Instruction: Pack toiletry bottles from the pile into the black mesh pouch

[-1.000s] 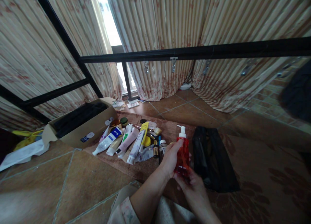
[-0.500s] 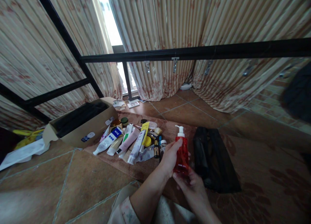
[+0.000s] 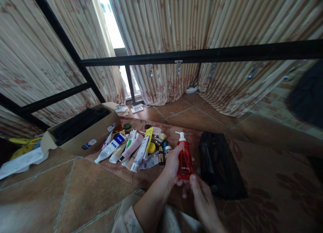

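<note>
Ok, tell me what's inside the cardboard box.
The cardboard box lies open beside the mat, and something dark, black fabric or a bag, fills most of it. What lies under that dark stuff is covered, so I cannot tell.

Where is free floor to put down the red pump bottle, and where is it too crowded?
Free: the bare mat right of the black pouch, and the tiles in front of the cardboard box. Crowded: the heap of tubes and jars left of the red pump bottle, held by the left hand.
</note>
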`<state>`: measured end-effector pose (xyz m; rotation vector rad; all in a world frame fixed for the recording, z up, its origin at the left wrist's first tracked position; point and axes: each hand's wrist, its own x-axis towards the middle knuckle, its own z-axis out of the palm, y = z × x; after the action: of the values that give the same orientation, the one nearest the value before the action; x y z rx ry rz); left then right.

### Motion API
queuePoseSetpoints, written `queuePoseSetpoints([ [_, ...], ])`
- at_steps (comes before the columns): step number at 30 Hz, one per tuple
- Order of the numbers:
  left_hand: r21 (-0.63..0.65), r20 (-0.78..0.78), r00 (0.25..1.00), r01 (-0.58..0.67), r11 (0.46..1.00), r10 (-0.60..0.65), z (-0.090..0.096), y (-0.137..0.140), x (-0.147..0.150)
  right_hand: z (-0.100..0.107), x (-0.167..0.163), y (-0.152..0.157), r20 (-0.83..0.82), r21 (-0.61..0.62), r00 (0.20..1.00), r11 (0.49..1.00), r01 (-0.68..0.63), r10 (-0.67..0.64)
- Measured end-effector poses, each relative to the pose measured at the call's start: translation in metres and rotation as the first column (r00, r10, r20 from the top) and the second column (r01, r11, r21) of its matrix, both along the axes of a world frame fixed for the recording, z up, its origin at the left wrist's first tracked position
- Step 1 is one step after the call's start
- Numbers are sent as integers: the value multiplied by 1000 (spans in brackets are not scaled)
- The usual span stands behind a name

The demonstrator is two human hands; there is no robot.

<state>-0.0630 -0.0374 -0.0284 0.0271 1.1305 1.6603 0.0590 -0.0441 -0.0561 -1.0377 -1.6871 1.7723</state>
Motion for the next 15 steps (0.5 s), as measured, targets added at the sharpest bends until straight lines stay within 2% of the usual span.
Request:
queuePoseSetpoints([
  [5, 29, 133, 991, -5, 1000, 1, 2, -1, -4, 2, 0, 1, 29, -41, 1000, 999, 6, -5],
  [11, 59, 171, 985, -21, 998, 10, 2, -1, -3, -1, 1, 2, 6, -27, 999, 999, 38, -38],
  [15, 33, 126, 992, -35, 999, 31, 3, 0, -3, -4, 1, 3, 17, -27, 999, 999, 47, -47],
])
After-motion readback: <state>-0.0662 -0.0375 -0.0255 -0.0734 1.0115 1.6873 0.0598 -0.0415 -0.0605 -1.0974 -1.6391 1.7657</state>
